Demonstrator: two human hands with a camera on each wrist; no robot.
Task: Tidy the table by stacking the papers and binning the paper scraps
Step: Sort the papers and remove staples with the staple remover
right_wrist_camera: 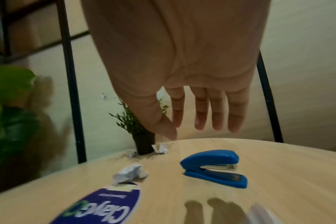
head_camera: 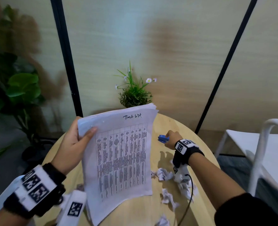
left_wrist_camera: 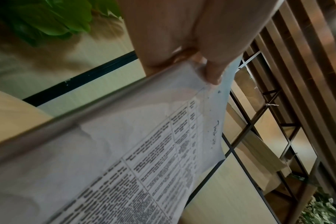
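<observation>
Table (head_camera: 170, 124): round, pale wood, filling the lower middle of the head view; its far edge curves across the middle of the right wrist view.
Stack of papers (head_camera: 118, 154): held up off the table at the centre of the head view, tilted, top sheet printed with a grid table and the handwritten heading "Task list"; in the left wrist view it runs from lower left to the upper middle.
Left hand (head_camera: 74, 141): left of centre in the head view, grasping the stack at its upper left corner, thumb on the front sheet, fingers behind.
Right hand (head_camera: 173, 138): right of centre in the head view, over the table just beside the stapler; in the right wrist view its fingers hang straight and loose above the table, holding nothing.
Potted plant (head_camera: 133, 93): small, with tiny flowers, at the table's far edge, just above the stack.
Stapler (right_wrist_camera: 214, 168): blue, lying on the table below the right hand, lower right of centre in the right wrist view.
Paper scraps (head_camera: 169, 176): crumpled white pieces scattered on the table at lower right of the head view; another (right_wrist_camera: 130, 174) lies left of the stapler in the right wrist view.
</observation>
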